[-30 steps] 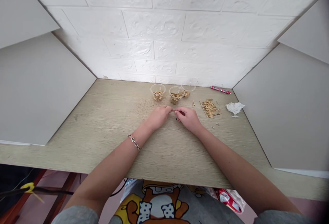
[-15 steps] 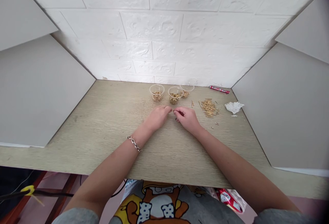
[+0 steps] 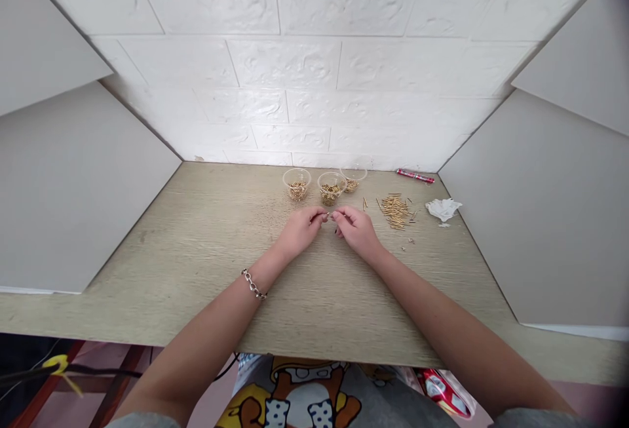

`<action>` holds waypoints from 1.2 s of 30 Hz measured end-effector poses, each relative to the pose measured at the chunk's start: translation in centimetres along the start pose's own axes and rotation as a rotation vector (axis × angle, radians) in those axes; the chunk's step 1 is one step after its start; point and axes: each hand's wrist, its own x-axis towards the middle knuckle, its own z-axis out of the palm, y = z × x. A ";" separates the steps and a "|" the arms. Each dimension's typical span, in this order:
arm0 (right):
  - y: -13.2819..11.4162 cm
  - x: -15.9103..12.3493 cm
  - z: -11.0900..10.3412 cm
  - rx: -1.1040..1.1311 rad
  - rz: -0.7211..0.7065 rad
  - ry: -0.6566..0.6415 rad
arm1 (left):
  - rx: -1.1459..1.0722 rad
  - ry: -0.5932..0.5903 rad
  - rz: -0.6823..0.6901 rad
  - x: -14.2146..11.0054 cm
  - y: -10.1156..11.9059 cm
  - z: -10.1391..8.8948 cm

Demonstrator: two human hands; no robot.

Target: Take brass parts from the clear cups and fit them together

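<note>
My left hand (image 3: 301, 229) and my right hand (image 3: 358, 231) meet above the table's middle, fingertips almost touching. Each is closed in a pinch. A tiny gold-coloured part shows at the left fingertips; whatever the right fingers grip is too small to make out. Just beyond the hands stand a clear plastic cup of small copper-gold pieces (image 3: 297, 191), a second cup of gold pieces (image 3: 331, 193) and a third cup (image 3: 352, 183) partly behind it. Right of my right hand lies a heap of slim gold metal pins (image 3: 394, 211), with a few apart from it.
Tiny bits (image 3: 272, 210) are scattered on the wooden table (image 3: 314, 303) left of the cups. Crumpled white tissue (image 3: 443, 209) and a red tube-shaped wrapper (image 3: 415, 176) lie at the right. Grey panels (image 3: 88, 185) flank the table, and a white brick-patterned wall (image 3: 314, 61) closes the back.
The view has tilted slightly, so the scene sits a little lower. My left fingers have shifted in their pinch, the thumb showing more clearly; both hands stay close together.
</note>
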 end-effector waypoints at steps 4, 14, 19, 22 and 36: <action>-0.2 -0.2 0.1 -0.142 -0.162 0.065 | -0.178 -0.052 -0.122 0.1 0.0 0.1; -0.3 -0.4 -0.1 -0.202 -0.208 0.162 | -0.203 -0.090 -0.131 0.2 0.2 -0.1; -0.1 -0.4 0.0 -0.232 -0.244 0.142 | -0.172 -0.100 -0.113 0.1 0.1 -0.1; 0.1 -0.3 0.1 -0.231 -0.277 0.112 | -0.171 -0.114 -0.109 0.1 0.0 0.0; 0.2 -0.1 -0.1 -0.141 -0.098 0.041 | -0.009 -0.085 -0.020 0.0 -0.3 -0.3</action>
